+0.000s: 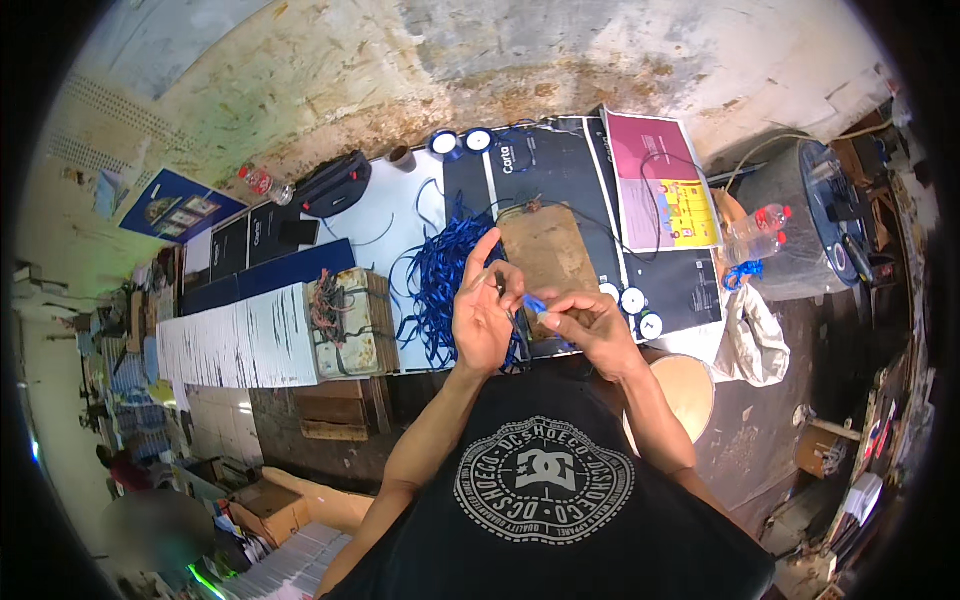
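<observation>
Stained wall (pixel 520 60) borders the rear edge of the bench (pixel 680 285). Near the front edge, the right hand (pixel 595 328) clamps a blue ribbon (pixel 535 303) between thumb and fingers; left hand (pixel 486 318) fingertips adjoin it, grip indeterminate. Tangled ribbons (pixel 442 275) lie beside a brown board (pixel 550 250).

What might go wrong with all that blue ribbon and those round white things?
The little blue piece at the fingertips of the left hand and right hand is small, so it might slip. The loose ribbon pile is already a jumble, so its strands could knot or snag. And the round white spool sits close to the table's front edge, so a bump might knock it off.
</observation>
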The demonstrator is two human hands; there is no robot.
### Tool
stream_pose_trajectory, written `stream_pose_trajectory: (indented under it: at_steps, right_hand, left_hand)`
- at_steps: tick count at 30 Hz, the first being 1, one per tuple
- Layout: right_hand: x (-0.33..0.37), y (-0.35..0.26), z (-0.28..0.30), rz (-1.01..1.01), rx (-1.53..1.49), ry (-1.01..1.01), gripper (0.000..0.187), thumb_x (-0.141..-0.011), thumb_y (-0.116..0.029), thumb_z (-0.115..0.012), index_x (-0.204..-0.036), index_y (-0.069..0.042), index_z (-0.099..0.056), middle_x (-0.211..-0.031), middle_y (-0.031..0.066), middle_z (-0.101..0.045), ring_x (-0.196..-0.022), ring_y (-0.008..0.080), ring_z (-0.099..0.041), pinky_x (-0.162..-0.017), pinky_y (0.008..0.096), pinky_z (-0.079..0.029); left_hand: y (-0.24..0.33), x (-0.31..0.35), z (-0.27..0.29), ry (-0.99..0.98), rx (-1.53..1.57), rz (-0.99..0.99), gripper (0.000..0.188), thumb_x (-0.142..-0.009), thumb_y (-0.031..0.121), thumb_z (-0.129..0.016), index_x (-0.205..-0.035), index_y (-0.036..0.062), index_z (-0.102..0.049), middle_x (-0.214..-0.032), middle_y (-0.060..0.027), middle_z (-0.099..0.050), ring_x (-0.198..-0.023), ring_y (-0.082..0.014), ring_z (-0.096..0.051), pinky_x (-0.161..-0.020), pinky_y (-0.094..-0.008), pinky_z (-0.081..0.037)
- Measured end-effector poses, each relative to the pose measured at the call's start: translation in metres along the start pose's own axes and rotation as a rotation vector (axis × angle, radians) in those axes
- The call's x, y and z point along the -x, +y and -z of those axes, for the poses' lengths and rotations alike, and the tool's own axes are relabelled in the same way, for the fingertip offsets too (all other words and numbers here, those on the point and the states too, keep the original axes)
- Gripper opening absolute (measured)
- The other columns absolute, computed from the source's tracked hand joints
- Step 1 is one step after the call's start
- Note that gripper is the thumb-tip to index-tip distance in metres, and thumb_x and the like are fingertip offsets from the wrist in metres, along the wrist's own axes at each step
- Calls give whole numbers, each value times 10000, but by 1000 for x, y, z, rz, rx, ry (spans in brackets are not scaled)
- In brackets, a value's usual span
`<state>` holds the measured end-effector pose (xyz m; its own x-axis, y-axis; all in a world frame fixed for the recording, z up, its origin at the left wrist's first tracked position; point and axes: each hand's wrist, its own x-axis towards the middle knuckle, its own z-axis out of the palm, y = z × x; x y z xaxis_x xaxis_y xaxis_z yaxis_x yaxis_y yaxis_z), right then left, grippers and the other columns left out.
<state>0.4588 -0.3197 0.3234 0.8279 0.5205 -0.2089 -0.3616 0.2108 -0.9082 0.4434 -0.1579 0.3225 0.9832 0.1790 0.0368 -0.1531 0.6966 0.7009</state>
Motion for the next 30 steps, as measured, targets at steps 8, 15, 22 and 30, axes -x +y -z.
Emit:
stream_pose_trajectory:
  at_steps: [8,15,22,30]
  right_hand:
    - [2,9,-8,82,255,-37,110,-853,-72,-658,-904,25,-670,-815,40,-660,-745,78,-564,-682,240,-456]
    - [2,13,13,246,347,-126,95,-829,-57,-667,-888,19,-670,-912,95,-669,-848,156,-615,-758,288,-469]
    - [-2,2,7,118,15,-90,85,-883,-20,-598,-933,34,-640,-942,60,-651,-856,79,-574,-758,239,-459]
    - [-7,3,-2,94,61,-9,84,-903,-20,-562,-924,32,-625,-833,35,-634,-792,71,-578,-727,226,-464]
  left_hand:
    - [-2,7,-16,80,-369,-19,448,-994,183,-410,-1380,-13,-296,-1074,-142,-633,-966,-141,-567,-852,-289,-417]
    - [-11,15,14,178,-308,124,269,-954,124,-520,-1109,-90,-567,-1031,-205,-649,-936,-251,-649,-862,-352,-513]
    - [-24,24,8,90,-318,42,272,-953,122,-519,-1123,-76,-594,-1122,-199,-626,-997,-196,-612,-911,-305,-460]
    - [-17,23,-5,63,-279,99,291,-962,108,-487,-1168,-83,-562,-1142,-213,-611,-1078,-229,-583,-955,-330,-428]
